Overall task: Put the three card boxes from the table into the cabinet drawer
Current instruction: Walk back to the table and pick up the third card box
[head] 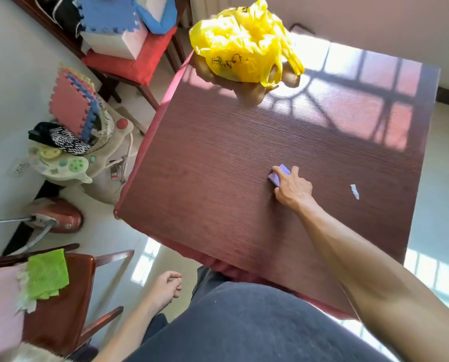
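A single purple card box [279, 174] lies on the dark red wooden table [218, 178], right of its middle. My right hand [292, 188] reaches over the table, and its fingers and thumb close around the box, covering its near side. The box still rests on the tabletop. My left hand [164, 286] hangs below the table's near edge, beside my leg, loosely curled and holding nothing. No other card box and no cabinet drawer are in view.
A yellow plastic bag [244, 43] sits at the table's far left corner. A small white scrap [355, 190] lies right of my hand. Left of the table stand a wooden chair with a green cloth [47, 274], a baby walker [82, 152] and a red-cushioned chair [129, 61].
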The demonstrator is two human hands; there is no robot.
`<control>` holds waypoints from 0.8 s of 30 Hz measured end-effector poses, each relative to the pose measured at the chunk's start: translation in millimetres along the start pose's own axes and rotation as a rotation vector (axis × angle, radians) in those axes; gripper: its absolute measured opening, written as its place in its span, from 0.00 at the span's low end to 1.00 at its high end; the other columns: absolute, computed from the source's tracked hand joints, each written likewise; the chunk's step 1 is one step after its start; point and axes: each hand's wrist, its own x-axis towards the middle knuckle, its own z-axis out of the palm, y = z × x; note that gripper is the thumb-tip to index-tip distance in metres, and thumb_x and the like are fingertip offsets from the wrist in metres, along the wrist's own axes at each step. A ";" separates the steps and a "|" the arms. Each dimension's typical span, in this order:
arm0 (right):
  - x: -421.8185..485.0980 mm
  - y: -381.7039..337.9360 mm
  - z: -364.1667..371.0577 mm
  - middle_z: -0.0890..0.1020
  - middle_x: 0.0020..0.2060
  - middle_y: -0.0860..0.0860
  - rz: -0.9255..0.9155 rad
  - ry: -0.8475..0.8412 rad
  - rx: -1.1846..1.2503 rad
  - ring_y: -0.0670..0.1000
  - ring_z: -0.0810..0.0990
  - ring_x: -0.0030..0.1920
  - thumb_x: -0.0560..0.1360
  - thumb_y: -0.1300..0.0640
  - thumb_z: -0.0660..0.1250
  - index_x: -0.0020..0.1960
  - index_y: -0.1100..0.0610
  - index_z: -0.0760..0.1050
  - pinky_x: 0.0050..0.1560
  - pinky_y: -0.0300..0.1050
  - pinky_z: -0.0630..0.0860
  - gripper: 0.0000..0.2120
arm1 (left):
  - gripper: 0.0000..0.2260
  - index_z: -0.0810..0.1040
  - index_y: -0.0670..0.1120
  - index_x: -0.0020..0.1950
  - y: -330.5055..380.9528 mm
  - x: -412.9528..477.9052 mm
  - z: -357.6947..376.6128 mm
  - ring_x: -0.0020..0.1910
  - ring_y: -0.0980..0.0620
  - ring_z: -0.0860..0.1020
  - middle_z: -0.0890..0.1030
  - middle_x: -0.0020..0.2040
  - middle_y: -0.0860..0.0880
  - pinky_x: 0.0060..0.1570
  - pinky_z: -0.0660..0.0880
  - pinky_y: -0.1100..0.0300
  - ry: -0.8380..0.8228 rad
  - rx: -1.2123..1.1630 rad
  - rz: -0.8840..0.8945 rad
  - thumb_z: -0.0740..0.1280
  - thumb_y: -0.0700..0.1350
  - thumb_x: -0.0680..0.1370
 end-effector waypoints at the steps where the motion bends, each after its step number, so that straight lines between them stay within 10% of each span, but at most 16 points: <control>1: 1.0 1.5 0.0 0.67 0.65 0.58 -0.003 0.003 0.001 0.64 0.83 0.47 0.80 0.57 0.61 0.76 0.42 0.59 0.41 0.51 0.72 0.27 | 0.09 0.75 0.39 0.60 -1.9 -1.2 0.6 0.31 0.52 0.72 0.77 0.40 0.44 0.27 0.67 0.66 0.006 0.002 0.001 0.59 0.38 0.82; 14: -32.9 29.5 9.0 0.70 0.62 0.56 -0.027 0.031 0.219 0.66 0.81 0.52 0.80 0.51 0.62 0.76 0.37 0.60 0.48 0.55 0.72 0.27 | 0.09 0.76 0.43 0.59 8.2 -18.0 17.4 0.35 0.54 0.76 0.79 0.43 0.46 0.31 0.70 0.68 0.028 0.039 0.118 0.60 0.40 0.81; 24: -123.2 74.7 59.6 0.75 0.60 0.50 0.025 0.053 0.962 0.52 0.76 0.59 0.76 0.42 0.68 0.76 0.33 0.60 0.61 0.51 0.73 0.32 | 0.09 0.75 0.40 0.60 -4.5 -22.4 28.5 0.34 0.55 0.74 0.78 0.44 0.44 0.25 0.70 0.71 -0.028 0.125 0.133 0.59 0.38 0.81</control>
